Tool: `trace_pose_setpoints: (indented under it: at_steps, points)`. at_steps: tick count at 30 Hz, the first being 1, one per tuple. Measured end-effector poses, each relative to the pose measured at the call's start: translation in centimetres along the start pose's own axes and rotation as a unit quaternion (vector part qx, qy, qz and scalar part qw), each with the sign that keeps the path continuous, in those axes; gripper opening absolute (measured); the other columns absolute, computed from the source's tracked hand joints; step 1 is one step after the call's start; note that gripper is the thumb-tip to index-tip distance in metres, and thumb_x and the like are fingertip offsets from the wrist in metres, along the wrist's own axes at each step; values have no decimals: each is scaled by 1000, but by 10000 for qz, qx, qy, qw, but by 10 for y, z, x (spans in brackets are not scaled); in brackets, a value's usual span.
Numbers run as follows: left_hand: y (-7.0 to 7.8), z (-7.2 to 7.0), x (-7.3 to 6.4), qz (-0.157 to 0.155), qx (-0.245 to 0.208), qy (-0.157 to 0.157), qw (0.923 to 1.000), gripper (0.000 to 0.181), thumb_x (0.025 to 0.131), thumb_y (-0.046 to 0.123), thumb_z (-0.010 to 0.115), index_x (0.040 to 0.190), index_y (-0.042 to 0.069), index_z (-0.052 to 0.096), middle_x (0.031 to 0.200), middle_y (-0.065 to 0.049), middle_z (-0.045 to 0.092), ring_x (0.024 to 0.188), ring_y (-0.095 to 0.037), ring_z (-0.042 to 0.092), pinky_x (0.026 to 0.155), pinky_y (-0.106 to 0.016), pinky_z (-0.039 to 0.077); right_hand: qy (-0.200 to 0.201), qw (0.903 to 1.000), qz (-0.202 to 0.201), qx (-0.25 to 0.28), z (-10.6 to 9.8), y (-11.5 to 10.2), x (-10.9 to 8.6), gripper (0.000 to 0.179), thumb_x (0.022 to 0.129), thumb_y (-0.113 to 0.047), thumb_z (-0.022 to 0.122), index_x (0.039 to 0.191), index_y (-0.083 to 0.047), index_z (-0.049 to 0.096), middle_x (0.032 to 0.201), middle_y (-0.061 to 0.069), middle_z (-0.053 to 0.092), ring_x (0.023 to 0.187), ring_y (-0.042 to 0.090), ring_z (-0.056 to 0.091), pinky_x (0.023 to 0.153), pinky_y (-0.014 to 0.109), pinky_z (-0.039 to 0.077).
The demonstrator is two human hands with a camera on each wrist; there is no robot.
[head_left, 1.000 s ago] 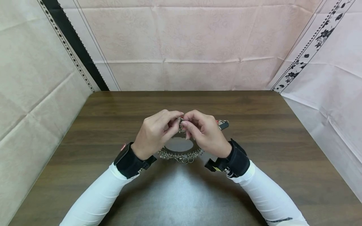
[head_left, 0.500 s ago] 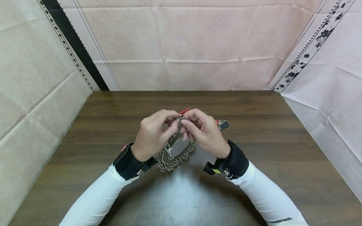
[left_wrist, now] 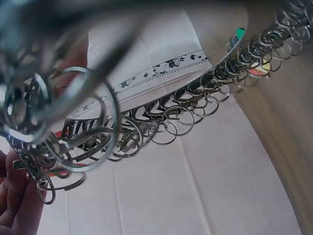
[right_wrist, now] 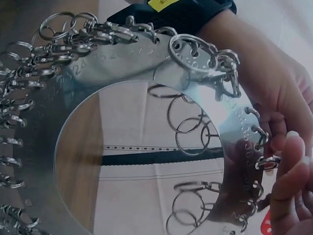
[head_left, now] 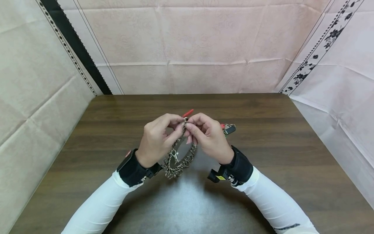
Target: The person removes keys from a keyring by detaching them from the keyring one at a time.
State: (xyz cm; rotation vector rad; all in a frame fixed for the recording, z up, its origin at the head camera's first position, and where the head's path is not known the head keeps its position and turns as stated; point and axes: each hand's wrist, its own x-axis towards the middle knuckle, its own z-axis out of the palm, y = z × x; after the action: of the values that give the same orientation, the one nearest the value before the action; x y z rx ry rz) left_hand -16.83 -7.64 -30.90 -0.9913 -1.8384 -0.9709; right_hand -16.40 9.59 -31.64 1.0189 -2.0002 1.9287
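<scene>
A flat metal ring-shaped key holder hangs tilted below both hands. Stamped numbers run round its face and small split rings fill its rim. My left hand pinches at its upper edge with thumb and forefinger. Opposite, my right hand pinches the same spot, fingertips nearly touching the left ones. Whatever small part lies between the fingertips is mostly hidden. Behind them a slim red piece sticks up to the right. A metal clasp hangs by the holder's left side.
Past the right hand, a small bunch with a dark grey piece, red and green parts and metal rings lies on the brown wooden table. Pale cloth walls stand behind and at both sides.
The key holder has turned and swung left from a level, centred hang, bringing the clasp into sight. The red piece has come into view behind the fingers. The right hand has shifted slightly left.
</scene>
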Motion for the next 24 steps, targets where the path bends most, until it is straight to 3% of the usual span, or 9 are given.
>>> trace_pose_setpoints:
  at_steps: [4, 12, 17, 24]
  points:
    - [0, 1, 0, -76, -168, 63, 9998, 8, 85, 0, 64, 93, -2, 63, 79, -9, 67, 70, -9, 62, 62, -22, 52, 70, 9998, -205, -1, 0, -1, 0, 8, 95, -3, 53, 94, 6, 53, 75, 19, 61, 56, 18, 59, 47, 29, 46]
    - [6, 4, 0, -471, -946, 33, 9944, 14, 89, 4, 60, 101, -1, 63, 88, -9, 68, 79, -11, 64, 72, -25, 53, 64, 9983, -576, 80, -5, -7, -1, 5, 93, 2, 54, 94, 8, 54, 74, 20, 60, 57, 25, 60, 50, 30, 51]
    - [4, -2, 2, -465, -1032, -277, 9932, 21, 91, 5, 57, 109, -3, 62, 92, -10, 68, 81, -10, 62, 71, -24, 53, -214, 9991, -367, -27, -10, -15, 0, 6, 94, 1, 53, 94, 7, 53, 76, 17, 62, 60, 22, 62, 52, 34, 52]
    - [-1, -8, 6, -500, -982, -630, 9919, 15, 93, 9, 59, 104, 2, 65, 88, -3, 65, 79, -8, 56, 68, -24, 49, -335, 9993, -160, -70, -17, -19, 1, 6, 94, 0, 54, 94, 6, 54, 77, 18, 62, 62, 21, 63, 56, 34, 54]
